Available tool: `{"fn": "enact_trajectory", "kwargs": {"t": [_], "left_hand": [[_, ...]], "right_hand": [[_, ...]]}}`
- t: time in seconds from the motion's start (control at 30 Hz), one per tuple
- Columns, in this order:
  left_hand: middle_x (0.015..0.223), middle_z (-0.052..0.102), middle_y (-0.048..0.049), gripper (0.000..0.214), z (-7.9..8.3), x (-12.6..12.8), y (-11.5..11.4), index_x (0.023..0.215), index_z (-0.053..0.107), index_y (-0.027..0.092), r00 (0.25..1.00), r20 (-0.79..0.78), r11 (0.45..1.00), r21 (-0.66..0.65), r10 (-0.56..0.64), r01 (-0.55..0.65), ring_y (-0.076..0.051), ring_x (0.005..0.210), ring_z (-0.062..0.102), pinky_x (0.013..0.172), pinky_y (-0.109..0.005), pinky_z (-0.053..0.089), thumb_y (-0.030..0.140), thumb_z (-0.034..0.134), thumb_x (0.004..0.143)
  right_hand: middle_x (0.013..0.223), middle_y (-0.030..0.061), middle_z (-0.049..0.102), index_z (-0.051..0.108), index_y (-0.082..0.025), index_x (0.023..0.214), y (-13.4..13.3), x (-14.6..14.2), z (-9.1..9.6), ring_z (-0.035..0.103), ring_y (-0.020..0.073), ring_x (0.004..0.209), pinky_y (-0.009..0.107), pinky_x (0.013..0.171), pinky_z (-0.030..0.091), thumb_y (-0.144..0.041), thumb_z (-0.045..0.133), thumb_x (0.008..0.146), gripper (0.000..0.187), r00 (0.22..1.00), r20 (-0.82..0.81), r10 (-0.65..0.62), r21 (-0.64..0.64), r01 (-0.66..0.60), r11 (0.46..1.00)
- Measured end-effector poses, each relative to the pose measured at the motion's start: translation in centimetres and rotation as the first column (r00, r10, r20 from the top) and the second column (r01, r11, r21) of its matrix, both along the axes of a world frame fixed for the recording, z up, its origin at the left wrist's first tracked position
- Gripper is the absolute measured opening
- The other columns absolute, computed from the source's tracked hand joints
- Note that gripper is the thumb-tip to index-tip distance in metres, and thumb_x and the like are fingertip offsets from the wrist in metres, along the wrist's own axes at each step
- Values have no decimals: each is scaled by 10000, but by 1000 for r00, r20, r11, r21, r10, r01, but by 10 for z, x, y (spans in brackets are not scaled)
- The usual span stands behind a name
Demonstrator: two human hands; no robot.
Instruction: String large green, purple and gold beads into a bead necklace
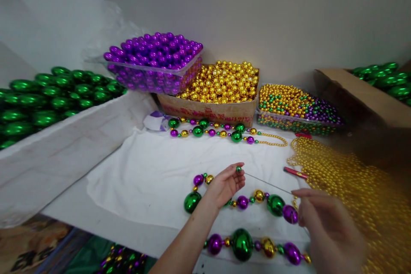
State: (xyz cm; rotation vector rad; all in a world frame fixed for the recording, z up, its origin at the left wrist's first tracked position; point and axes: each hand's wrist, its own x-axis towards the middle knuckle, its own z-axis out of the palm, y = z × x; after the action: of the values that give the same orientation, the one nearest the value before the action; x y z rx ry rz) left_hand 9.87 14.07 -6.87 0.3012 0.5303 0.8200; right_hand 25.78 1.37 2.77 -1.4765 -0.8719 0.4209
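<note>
My left hand (224,185) is raised over the white cloth (144,175), pinching a small green bead (238,169) at its fingertips. A thin needle (266,184) runs from that bead to my right hand (327,227), whose fingers pinch the needle's other end. Under both hands lies a partly strung necklace (244,201) of large green, purple and gold beads, looping down to a second row (253,246) near the front edge.
A finished necklace (221,130) lies farther back. Behind stand a tray of purple balls (154,62), a box of gold balls (221,83), a tray of small mixed beads (295,109). Green balls (48,98) fill the left bin. Gold strands (359,188) and a red tool (295,173) lie right.
</note>
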Motion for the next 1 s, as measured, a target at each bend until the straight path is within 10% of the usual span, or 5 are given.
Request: {"fn": "enact_trajectory", "kwargs": {"t": [0.33, 0.63, 0.87, 1.0], "left_hand": [[817, 659, -74, 131, 1, 2, -2, 930, 662, 104, 999, -41, 999, -12, 31, -32, -125, 729, 628, 736, -252, 507, 171, 601, 835], [767, 656, -53, 247, 3, 6, -3, 1076, 596, 119, 995, -38, 988, -124, 89, -93, -124, 682, 632, 678, -244, 507, 116, 565, 832], [715, 651, -53, 120, 4, 8, -5, 913, 625, 90, 996, 6, 973, -217, 87, -84, -110, 627, 614, 630, -220, 500, 128, 540, 837], [759, 662, -44, 37, 20, 24, 0, 830, 614, 118, 998, 5, 993, -100, 64, -63, -99, 665, 624, 669, -209, 503, 132, 621, 796]], "right_hand": [[897, 53, 651, 601, -233, 813, 1, 5, -9, 602, 177, 765, 261, 581, 472, -227, 578, 845, 40, 959, 267, 93, 51, -110, 993], [879, 54, 650, 541, -215, 926, 9, -19, -6, 635, 148, 776, 238, 644, 482, -56, 479, 841, 191, 684, 681, 261, 28, -380, 924], [933, 74, 628, 541, -197, 960, 19, -29, -33, 609, 159, 847, 264, 688, 477, -47, 446, 867, 201, 697, 639, 326, 5, -427, 904], [904, 52, 633, 584, -201, 891, 39, -9, -39, 601, 155, 785, 274, 662, 473, -118, 495, 878, 122, 846, 431, 315, 11, -354, 935]]}}
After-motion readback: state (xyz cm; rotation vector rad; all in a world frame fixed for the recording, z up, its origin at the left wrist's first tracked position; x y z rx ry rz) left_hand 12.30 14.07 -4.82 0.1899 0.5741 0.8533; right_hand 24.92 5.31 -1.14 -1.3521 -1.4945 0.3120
